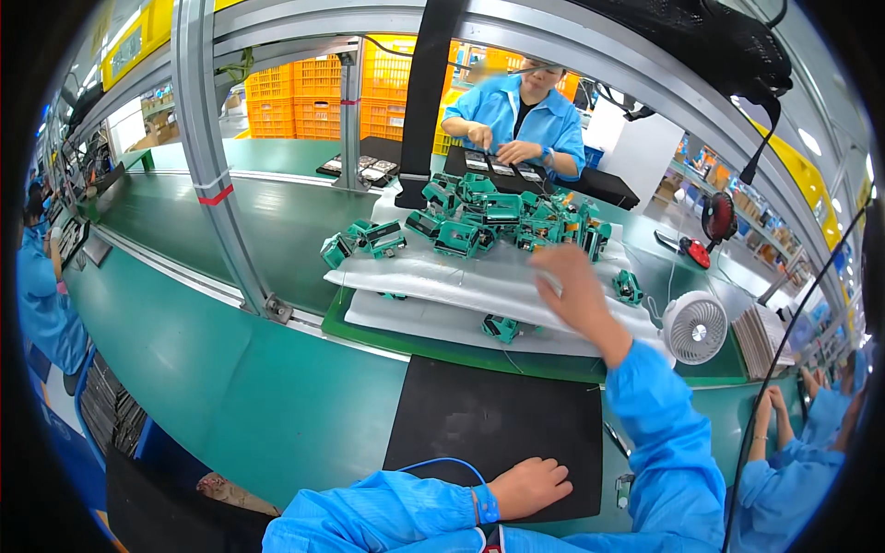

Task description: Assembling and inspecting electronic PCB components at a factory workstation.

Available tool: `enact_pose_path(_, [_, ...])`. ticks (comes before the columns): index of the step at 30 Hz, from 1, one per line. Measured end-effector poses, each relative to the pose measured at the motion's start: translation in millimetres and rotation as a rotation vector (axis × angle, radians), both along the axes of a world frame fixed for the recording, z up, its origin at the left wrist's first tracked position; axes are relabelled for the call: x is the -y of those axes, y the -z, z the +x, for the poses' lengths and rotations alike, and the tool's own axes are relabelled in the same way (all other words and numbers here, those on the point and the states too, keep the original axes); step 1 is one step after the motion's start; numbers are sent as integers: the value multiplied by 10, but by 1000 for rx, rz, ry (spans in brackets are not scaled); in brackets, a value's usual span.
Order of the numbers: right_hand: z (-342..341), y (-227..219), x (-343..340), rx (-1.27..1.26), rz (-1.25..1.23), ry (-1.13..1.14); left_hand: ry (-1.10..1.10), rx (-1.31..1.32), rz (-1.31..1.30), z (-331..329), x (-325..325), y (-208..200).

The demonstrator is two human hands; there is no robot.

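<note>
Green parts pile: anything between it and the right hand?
Nothing visible. The right hand is at the near side of the pile of green parts, above the white foam sheet. The white fan stands off to the right.

With the left hand loosely curled on a black mat, I see by head camera the blurred right hand, thumb apart, raised over white foam before heaped green parts, a fan to its right, and a co-worker beyond the heap.
</note>
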State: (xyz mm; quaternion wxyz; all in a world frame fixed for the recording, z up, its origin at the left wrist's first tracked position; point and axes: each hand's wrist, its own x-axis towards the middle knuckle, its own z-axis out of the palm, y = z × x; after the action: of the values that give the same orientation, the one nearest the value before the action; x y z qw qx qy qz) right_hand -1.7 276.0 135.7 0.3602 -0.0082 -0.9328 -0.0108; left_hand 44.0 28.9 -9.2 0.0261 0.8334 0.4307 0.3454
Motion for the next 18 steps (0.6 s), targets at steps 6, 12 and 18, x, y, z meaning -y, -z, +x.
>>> enact_pose_path(6, [-391,-31,-1009,341,-18,509,11,12,-10,32,-17,22])
enact_pose_path(12, [-437,-26,-1129,438,-70,507,20,60,-18,9,-17,14])
enact_pose_path(18, [88,70,-1097,108,-28,418,22,72,-8,-21,-16,-27])
